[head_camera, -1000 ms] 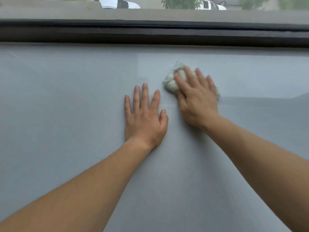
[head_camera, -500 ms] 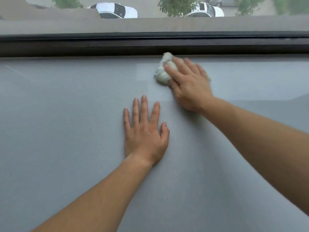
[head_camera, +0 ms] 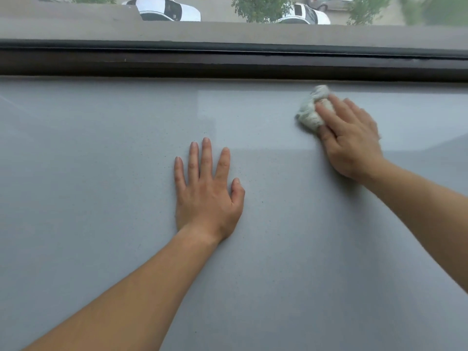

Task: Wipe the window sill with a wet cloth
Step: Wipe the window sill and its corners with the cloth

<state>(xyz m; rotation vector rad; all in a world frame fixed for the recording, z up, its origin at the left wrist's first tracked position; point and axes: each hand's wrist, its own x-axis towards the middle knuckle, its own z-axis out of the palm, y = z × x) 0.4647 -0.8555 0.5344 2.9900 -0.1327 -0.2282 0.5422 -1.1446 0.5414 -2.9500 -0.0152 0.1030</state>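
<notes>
Nearest to me, my left hand (head_camera: 206, 193) lies flat, palm down and fingers spread, on the wide, pale grey, faintly speckled window sill (head_camera: 101, 173). It grips nothing; I judge it is only a brace, and it sits well short of the dark brown window frame rail (head_camera: 228, 64) that I use as my landmark.

Farther out and to the right, my right hand (head_camera: 352, 140) presses down on the crumpled, off-white wet cloth (head_camera: 312, 110). The grip there is no pinch: the fingers (head_camera: 329, 115) lie extended over the wad and hold it against the sill, with the thumb tucked at its near edge. The cloth bulges out past the fingertips, toward the rail and slightly left, so it leads the hand. Its far tip comes just short of the rail; I cannot tell whether it touches.

The relation that matters is this: the sill's long axis runs left to right, parallel to the rail, and the cloth sits at the rail side, right of my braced hand. A lighter patch of sill shows between the cloth and the left hand, perhaps damp, perhaps only reflection. I judge the next stroke should run along the rail, and the right hand is the one placed for it.

Beyond the rail, through the glass, are white parked cars (head_camera: 164, 8) and green treetops (head_camera: 260, 6).
</notes>
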